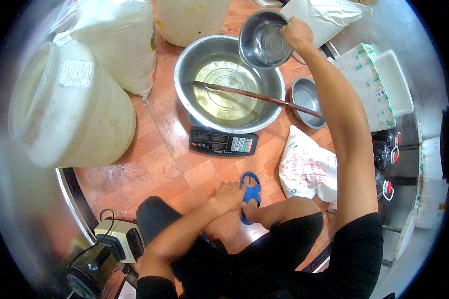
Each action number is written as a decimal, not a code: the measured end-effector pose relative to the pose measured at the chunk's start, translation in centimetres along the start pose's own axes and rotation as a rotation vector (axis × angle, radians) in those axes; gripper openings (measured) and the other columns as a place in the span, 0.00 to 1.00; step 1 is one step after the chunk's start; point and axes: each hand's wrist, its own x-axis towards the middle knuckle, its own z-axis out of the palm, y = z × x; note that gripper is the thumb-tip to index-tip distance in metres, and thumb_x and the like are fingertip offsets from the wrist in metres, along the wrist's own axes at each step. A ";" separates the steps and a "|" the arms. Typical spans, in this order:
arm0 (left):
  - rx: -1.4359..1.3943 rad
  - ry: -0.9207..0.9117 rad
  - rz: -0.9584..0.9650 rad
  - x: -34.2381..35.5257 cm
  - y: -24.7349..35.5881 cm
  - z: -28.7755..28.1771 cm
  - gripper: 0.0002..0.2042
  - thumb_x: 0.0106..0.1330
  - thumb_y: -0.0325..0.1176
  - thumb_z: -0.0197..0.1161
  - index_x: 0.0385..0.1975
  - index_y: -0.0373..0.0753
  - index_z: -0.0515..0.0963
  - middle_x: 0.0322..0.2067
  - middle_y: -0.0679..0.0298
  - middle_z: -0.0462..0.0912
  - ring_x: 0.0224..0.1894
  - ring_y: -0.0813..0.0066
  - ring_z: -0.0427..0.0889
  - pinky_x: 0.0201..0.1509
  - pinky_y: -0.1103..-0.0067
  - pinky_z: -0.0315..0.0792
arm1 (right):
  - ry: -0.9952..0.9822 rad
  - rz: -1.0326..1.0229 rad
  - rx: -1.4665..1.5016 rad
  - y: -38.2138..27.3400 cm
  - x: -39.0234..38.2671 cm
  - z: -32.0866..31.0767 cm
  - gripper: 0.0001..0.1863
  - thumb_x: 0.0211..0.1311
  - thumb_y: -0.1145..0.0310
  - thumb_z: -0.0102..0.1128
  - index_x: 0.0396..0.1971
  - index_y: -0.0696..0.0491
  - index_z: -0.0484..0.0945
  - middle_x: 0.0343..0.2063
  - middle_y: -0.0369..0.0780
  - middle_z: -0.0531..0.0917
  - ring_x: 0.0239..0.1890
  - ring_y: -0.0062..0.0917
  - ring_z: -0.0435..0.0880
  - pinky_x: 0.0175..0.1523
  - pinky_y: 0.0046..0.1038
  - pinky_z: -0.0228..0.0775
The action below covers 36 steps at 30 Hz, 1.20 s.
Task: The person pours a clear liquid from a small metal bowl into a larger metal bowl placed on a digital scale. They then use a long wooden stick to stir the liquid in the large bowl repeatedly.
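My right hand (298,35) is closed on the rim of a steel bowl (264,42). The bowl is tilted over the far right part of a large steel basin (182,94); whether anything runs out of it I cannot make out. Clear, pale yellow liquid (224,107) lies in the basin. A long brown wooden stick (249,93) slants across it, its right end over a smaller steel bowl (304,94). Under the basin's near side sits a black digital scale (222,142). My left hand (228,197) hangs loosely open above the floor by my blue slipper, holding nothing.
Left stands a big whitish plastic barrel (95,114) beside a full white sack (117,40); another barrel (192,20) is behind. A printed white bag (307,164) lies on the right, near a carton (361,82), a white tub (396,82) and dark bottles with red caps (381,157).
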 end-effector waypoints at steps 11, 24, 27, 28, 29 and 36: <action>-0.038 0.020 0.025 0.0 -0.3 -0.2 0.32 0.61 0.50 0.69 0.57 0.32 0.70 0.52 0.44 0.78 0.54 0.44 0.79 0.58 0.52 0.72 | -0.118 0.187 0.142 1.7 0.8 1.3 0.17 0.57 0.66 0.60 0.43 0.58 0.85 0.47 0.53 0.85 0.51 0.46 0.85 0.56 0.43 0.76; 0.004 -0.014 0.012 -0.4 -0.3 -0.7 0.47 0.59 0.49 0.70 0.71 0.28 0.55 0.54 0.44 0.79 0.55 0.48 0.80 0.57 0.54 0.73 | -0.168 0.196 0.264 2.9 0.3 2.9 0.16 0.54 0.69 0.59 0.37 0.64 0.85 0.37 0.57 0.86 0.40 0.46 0.88 0.49 0.42 0.78; 0.013 -0.014 0.017 0.1 0.3 -1.0 0.36 0.61 0.49 0.68 0.63 0.31 0.65 0.54 0.44 0.78 0.55 0.46 0.80 0.58 0.54 0.73 | -0.219 0.310 0.415 6.2 0.8 4.5 0.16 0.53 0.69 0.58 0.33 0.68 0.84 0.30 0.57 0.86 0.32 0.44 0.89 0.42 0.40 0.80; 0.019 -0.022 0.026 0.6 0.5 -0.9 0.32 0.63 0.49 0.67 0.59 0.32 0.70 0.54 0.45 0.78 0.55 0.45 0.79 0.58 0.53 0.73 | -0.239 0.373 0.485 8.0 1.3 5.5 0.16 0.53 0.69 0.58 0.31 0.69 0.84 0.28 0.56 0.86 0.30 0.43 0.89 0.40 0.39 0.80; 0.012 -0.020 0.022 0.5 0.2 -0.4 0.31 0.63 0.49 0.66 0.59 0.32 0.70 0.55 0.45 0.78 0.55 0.44 0.79 0.58 0.53 0.73 | -0.236 0.384 0.522 7.6 0.8 6.4 0.16 0.53 0.69 0.58 0.31 0.69 0.83 0.28 0.56 0.86 0.29 0.42 0.89 0.36 0.39 0.80; -0.005 -0.005 0.000 -0.5 -0.5 -0.1 0.37 0.62 0.49 0.66 0.65 0.31 0.64 0.55 0.45 0.78 0.56 0.46 0.80 0.58 0.54 0.72 | -0.220 0.525 0.793 5.6 -2.6 8.8 0.10 0.58 0.75 0.59 0.30 0.70 0.80 0.24 0.50 0.83 0.19 0.37 0.84 0.21 0.37 0.79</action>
